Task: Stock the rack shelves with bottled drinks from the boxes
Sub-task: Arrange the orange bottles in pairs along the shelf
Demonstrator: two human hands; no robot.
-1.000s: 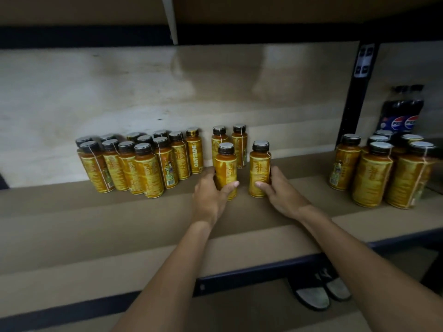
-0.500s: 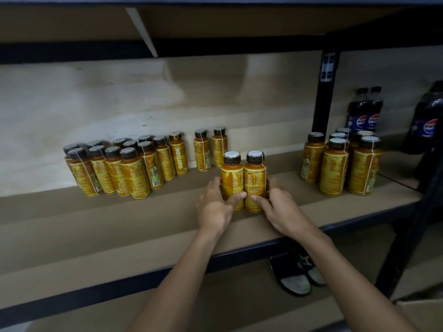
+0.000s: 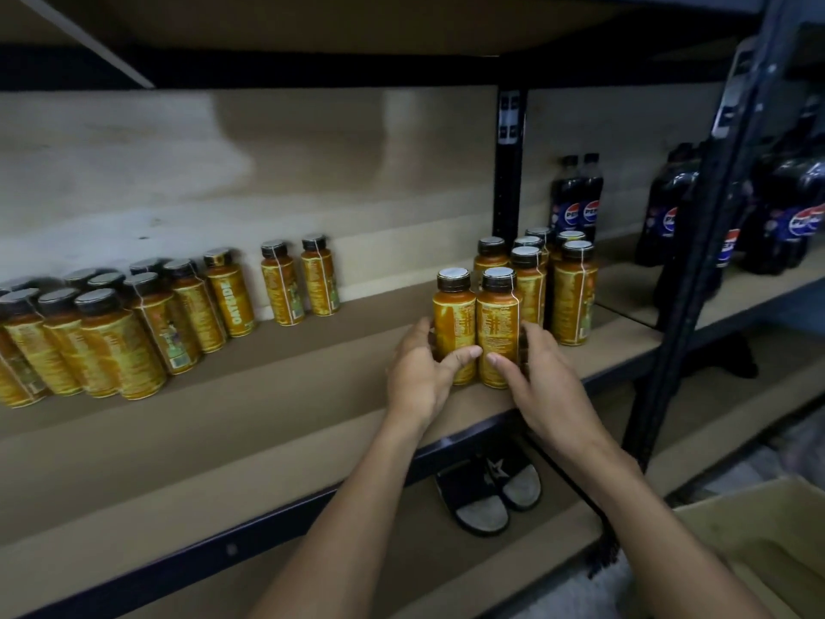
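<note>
Dark metal rack (image 3: 509,172) with tan board shelves, viewed from above and in front. Across the middle, the main shelf (image 3: 223,462), bare board along its front. At lower right, the corner of an open cardboard box (image 3: 759,542), contents out of sight, probably the supply for stocking. At far left, a tight block of orange Oatside bottles (image 3: 111,341) with dark caps, packed in rows toward the back wall, seemingly to save room. Right of the upright post, dark Pepsi bottles (image 3: 578,194), set apart by brand. In front of that post, a smaller Oatside cluster (image 3: 573,297), upright and touching one another. Below the shelf edge, a pair of black slippers (image 3: 491,498). Against the back wall, two lone Oatside bottles (image 3: 297,283), between block and cluster. Near the front edge, just beside the cluster, the held pair of Oatside bottles (image 3: 497,314), upright, resting on the shelf or barely above it, hard to tell which, pressed side to side, likely for moving as one and seating flush against the cluster. Left hand (image 3: 415,377) wrapped round the left bottle, right hand (image 3: 544,386) round the right one. Fingers (image 3: 460,354) curled narrow, thumbs nearly meeting across the front labels, squeezing both bottles together.
</note>
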